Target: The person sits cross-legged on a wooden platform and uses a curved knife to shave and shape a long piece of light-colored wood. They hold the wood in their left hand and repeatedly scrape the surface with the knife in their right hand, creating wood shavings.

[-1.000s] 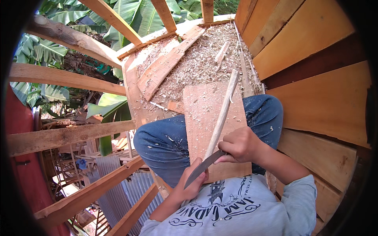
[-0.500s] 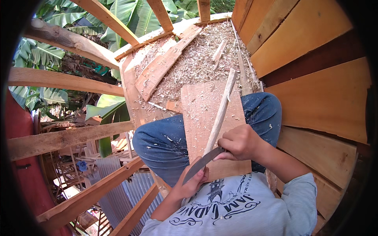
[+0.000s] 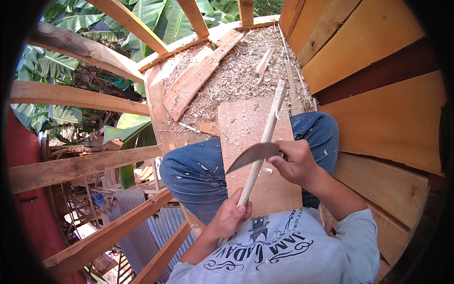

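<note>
My left hand (image 3: 231,215) is closed round the lower end of a pale wooden stick (image 3: 269,123), which slants up and away to the right. In my right hand (image 3: 298,163) is a knife with a broad, dark, curved blade (image 3: 253,156); its handle is mostly hidden by the fingers. The blade lies across the stick at about the middle, its tip pointing left. Beneath both is a flat wooden board (image 3: 236,128) resting over my lap, with a few shavings on it. A curled shaving (image 3: 277,114) clings near the stick's upper part.
Wood shavings (image 3: 236,71) cover the floor ahead, with a loose plank (image 3: 201,75) and a small wood offcut (image 3: 264,61) among them. A wall of wooden boards (image 3: 378,118) rises close on the right. Open wooden slats (image 3: 80,165) run along the left, with banana leaves (image 3: 165,28) beyond.
The knife has moved up along the stick, away from my left hand, and my right hand rose with it. My left hand and the stick have barely moved.
</note>
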Demonstrator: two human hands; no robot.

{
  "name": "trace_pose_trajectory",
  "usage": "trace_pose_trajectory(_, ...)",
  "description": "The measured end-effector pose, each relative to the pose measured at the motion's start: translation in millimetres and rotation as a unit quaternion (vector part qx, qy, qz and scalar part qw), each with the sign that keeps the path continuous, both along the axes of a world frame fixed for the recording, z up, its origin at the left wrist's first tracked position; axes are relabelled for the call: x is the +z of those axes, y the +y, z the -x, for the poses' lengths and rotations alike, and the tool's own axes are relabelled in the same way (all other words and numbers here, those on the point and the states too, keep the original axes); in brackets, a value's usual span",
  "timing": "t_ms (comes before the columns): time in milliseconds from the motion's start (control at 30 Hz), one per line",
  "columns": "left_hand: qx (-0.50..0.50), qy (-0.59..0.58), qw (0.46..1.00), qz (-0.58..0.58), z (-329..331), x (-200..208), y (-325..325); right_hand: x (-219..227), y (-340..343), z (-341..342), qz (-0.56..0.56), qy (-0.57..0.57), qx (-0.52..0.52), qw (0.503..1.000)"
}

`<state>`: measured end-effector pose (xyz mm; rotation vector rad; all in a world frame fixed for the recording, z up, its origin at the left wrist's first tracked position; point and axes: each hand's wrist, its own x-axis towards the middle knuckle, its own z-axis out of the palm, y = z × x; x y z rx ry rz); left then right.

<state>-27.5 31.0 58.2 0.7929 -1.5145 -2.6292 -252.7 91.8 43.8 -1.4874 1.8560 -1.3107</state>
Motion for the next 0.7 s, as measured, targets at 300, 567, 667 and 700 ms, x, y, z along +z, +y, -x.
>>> trace_pose_trajectory(300,0.004,-0.019,1.0,0.003,-29,-18,-32,23,15,-38,-0.077,-0.053,-0.003,0.996)
trace_pose_trajectory(567,-0.017,0.041,0.999,-0.019,-48,-41,-47,37,21,-27,-0.119,-0.26,0.188,0.94)
trace_pose_trajectory(667,-0.038,0.036,0.999,-0.012,-49,-42,-51,40,22,-19,-0.145,-0.232,0.159,0.949)
trace_pose_trajectory(700,-0.049,0.029,0.998,-0.002,-49,-42,-51,40,22,-20,-0.151,-0.235,0.149,0.948)
